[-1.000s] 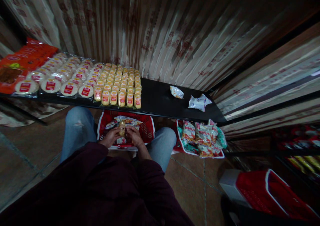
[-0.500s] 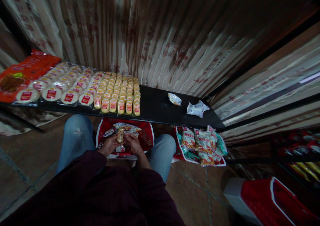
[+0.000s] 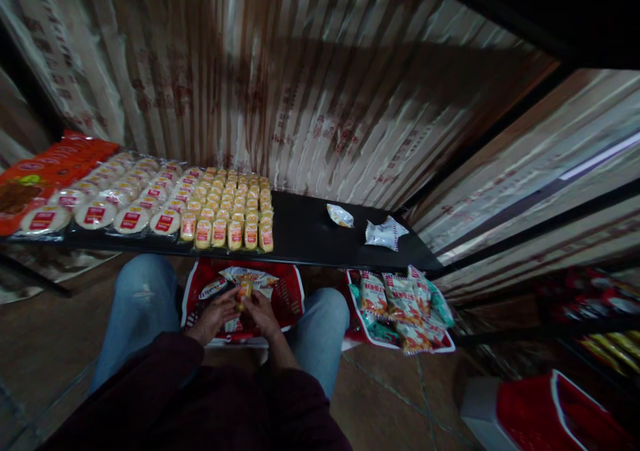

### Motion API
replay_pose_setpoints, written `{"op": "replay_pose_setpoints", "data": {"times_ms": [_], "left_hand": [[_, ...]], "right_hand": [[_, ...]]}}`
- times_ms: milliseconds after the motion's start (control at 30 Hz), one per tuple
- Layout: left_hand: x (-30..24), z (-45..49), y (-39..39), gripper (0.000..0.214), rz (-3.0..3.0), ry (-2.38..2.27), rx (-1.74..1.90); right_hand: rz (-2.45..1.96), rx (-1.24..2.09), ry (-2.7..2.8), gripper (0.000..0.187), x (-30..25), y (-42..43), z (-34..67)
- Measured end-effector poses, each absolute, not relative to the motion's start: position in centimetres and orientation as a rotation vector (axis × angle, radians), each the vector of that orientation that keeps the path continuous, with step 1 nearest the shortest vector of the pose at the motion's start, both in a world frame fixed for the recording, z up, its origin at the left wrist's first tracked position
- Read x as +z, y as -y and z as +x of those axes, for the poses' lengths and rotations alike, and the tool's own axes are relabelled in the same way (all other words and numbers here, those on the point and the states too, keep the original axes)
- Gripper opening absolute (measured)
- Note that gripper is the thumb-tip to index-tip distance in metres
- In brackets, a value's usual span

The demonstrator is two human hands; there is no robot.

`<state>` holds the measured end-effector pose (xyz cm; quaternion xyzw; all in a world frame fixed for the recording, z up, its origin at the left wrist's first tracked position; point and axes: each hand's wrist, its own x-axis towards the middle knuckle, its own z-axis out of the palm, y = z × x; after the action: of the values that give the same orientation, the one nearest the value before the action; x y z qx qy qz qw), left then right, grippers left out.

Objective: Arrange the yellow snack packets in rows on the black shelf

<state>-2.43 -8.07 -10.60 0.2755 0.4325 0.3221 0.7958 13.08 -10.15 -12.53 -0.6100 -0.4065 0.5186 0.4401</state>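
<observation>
Between my knees, my left hand point(image 3: 220, 312) and my right hand point(image 3: 260, 311) both grip a small yellow wrapped snack cake point(image 3: 245, 292) by its sides. They hold it above a red basket point(image 3: 291, 290) with a white rim. Inside that basket lie white snack bags point(image 3: 250, 276), partly hidden by my hands. On the black shelf point(image 3: 300, 231) in front of me stand rows of similar yellow wrapped cakes point(image 3: 235, 235). To their left are rows of round white packs with red labels point(image 3: 131, 220).
An orange bag point(image 3: 45, 171) lies at the shelf's left end. Two small bags point(image 3: 340, 216), one a white pack point(image 3: 385, 233), rest on its right part. A second basket point(image 3: 367, 334) with snack bags point(image 3: 401, 296) stands right of my knee, another red basket point(image 3: 530, 404) lower right.
The view has tilted, so the shelf and baskets sit lower in the picture. The yellow cake has turned in my fingers and shows its reddish label; both hands still hold it.
</observation>
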Motion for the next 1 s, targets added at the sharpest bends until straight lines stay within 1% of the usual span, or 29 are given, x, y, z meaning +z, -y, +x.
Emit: {"op": "replay_pose_setpoints", "data": {"times_ms": [167, 400, 467, 600, 1000], "left_hand": [[-10.6, -2.4, 8.1, 0.056, 0.651, -0.924, 0.678], [-10.3, -1.9, 8.0, 0.048, 0.571, -0.958, 0.74], [-10.1, -1.9, 8.1, 0.047, 0.579, -0.978, 0.756], [-10.0, -1.8, 8.2, 0.048, 0.601, -1.009, 0.782], [-11.1, -1.4, 7.8, 0.054, 0.71, -1.163, 0.812]], "right_hand": [[-1.59, 1.244, 1.041, 0.03, -12.9, 10.1, 13.3], [-1.58, 1.213, 1.099, 0.028, -12.5, 10.0, 13.4], [-1.588, 1.216, 1.12, 0.031, -12.0, 10.1, 13.4], [-1.598, 1.213, 1.146, 0.038, -11.1, 10.1, 13.3], [-1.626, 1.219, 1.239, 0.037, -11.4, 10.2, 13.3]]}}
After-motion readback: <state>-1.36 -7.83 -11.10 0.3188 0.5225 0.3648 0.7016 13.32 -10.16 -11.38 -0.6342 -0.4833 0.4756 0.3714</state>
